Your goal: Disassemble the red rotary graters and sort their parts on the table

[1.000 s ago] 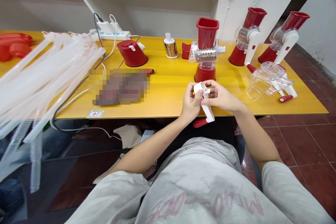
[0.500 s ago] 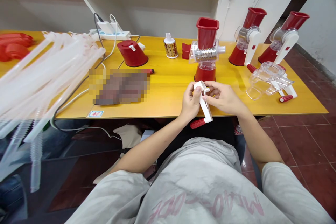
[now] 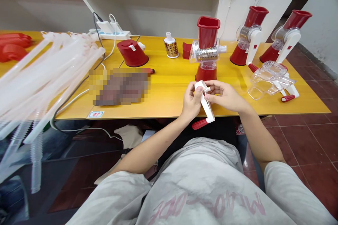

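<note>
Above the table's front edge I hold a white crank handle (image 3: 207, 109) with a red grip, tilted so the grip hangs down past the edge. My left hand (image 3: 191, 102) is closed around its wide upper end, thumb on top. The fingers of my right hand (image 3: 226, 95) pinch at a small white piece jutting from the crank's side; whether that piece is separate, I cannot tell. Just beyond my hands stands a red rotary grater (image 3: 208, 31) with a metal drum in its clear housing and no crank on its white shaft.
Two graters with cranks, one nearer (image 3: 255, 37) and one farther (image 3: 290, 37), stand right. Before them lie a clear housing (image 3: 271, 77) and another crank (image 3: 289, 97). Behind are a grating drum (image 3: 171, 47) and red base (image 3: 132, 53). Clear plastic tubes (image 3: 52, 66) cover the left.
Both hands stay nearly in place on the crank handle. The crank's red grip has shifted very slightly right; the other things rest where they were.
</note>
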Motion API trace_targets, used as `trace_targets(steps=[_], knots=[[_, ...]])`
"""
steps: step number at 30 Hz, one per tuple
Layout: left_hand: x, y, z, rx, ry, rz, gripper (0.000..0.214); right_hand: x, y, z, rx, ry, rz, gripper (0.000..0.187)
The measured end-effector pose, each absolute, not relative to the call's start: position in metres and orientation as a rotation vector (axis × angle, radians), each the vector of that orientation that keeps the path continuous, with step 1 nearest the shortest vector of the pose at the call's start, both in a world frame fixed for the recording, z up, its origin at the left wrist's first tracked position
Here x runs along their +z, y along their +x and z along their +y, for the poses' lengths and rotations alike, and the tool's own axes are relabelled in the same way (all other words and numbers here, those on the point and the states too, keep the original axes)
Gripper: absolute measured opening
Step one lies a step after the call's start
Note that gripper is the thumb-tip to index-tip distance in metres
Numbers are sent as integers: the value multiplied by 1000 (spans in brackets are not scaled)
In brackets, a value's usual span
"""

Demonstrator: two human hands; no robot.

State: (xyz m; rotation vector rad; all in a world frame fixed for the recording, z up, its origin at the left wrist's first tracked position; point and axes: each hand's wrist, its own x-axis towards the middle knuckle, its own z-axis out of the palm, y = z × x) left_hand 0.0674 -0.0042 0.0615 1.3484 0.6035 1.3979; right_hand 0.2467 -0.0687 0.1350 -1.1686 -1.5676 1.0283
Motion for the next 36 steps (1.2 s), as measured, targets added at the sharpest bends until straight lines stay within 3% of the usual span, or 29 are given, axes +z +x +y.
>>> trace_targets(steps=[9, 19, 24, 36], knots=[[60, 66, -9, 1387, 1388, 613, 85, 130, 249, -68, 1189, -1140, -1472, 70], [63, 65, -10, 1357, 1419, 627, 87, 138, 241, -76, 916, -1274, -1613, 44], [63, 66, -10, 1356, 1396, 630, 87, 145, 239, -82, 804, -1296, -1718, 47], [63, 65, -10, 1322, 1368, 641, 86, 139, 241, -77, 903, -1305, -1605, 47]])
